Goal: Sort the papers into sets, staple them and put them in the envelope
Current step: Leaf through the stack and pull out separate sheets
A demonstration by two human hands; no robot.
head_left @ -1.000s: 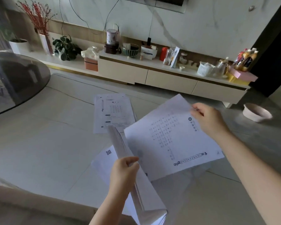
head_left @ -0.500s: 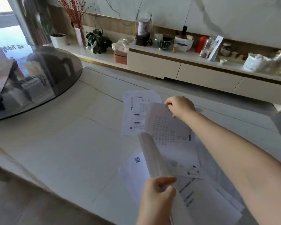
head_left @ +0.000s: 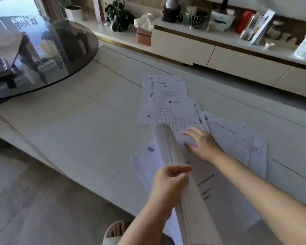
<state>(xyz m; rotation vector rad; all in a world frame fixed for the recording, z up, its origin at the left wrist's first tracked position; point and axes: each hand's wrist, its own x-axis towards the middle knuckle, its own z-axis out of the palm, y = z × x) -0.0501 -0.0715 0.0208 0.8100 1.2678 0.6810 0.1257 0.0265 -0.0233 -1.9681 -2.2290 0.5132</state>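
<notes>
Head view: at upper left a round dark glass top (head_left: 42,50) overlaps the pale marble bench (head_left: 69,129). At centre, printed sheets (head_left: 164,96) lie fanned flat on the bench, white with small black text. Lower centre, the left hand (head_left: 168,184) has its grip pinching a thick white paper stack (head_left: 168,147), held edge-up. Right of it, the right hand (head_left: 201,142), fingers spread, rests on a top sheet (head_left: 180,114).

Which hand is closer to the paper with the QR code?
Left. The left hand grips the stack just below and right of the QR paper; the right hand lies farther right, beyond the stack.
</notes>
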